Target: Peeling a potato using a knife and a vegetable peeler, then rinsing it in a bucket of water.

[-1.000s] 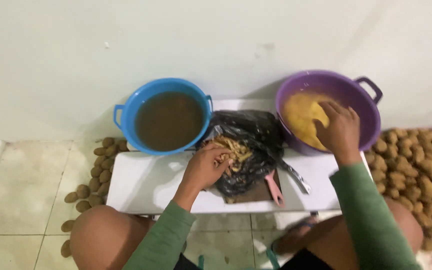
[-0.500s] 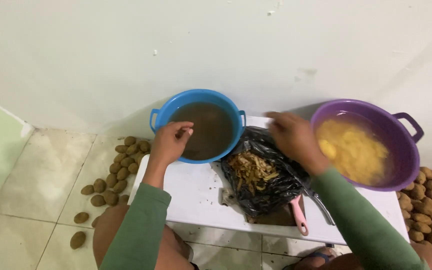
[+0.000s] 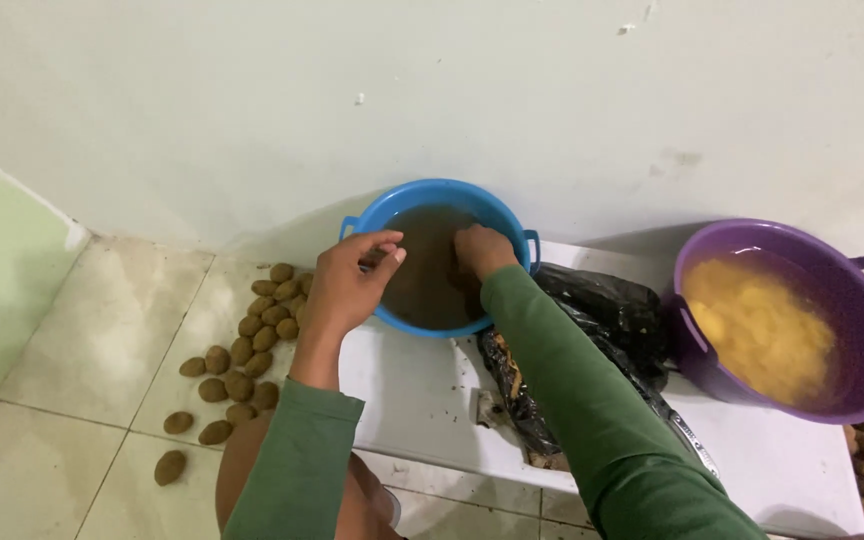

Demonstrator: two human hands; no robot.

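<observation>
Murky brown water fills the blue basin [image 3: 384, 212] straight ahead of us on the white table [image 3: 422, 400], our right hand [image 3: 480, 250] dipped into it, fingers curled, perhaps on something submerged, our left hand [image 3: 347, 280] loosely open, hovering at its near-left rim

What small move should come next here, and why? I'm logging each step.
Probably lift a potato out: the right hand is dipped in the blue basin of murky brown water, and the left hand hovers at its rim.
</observation>
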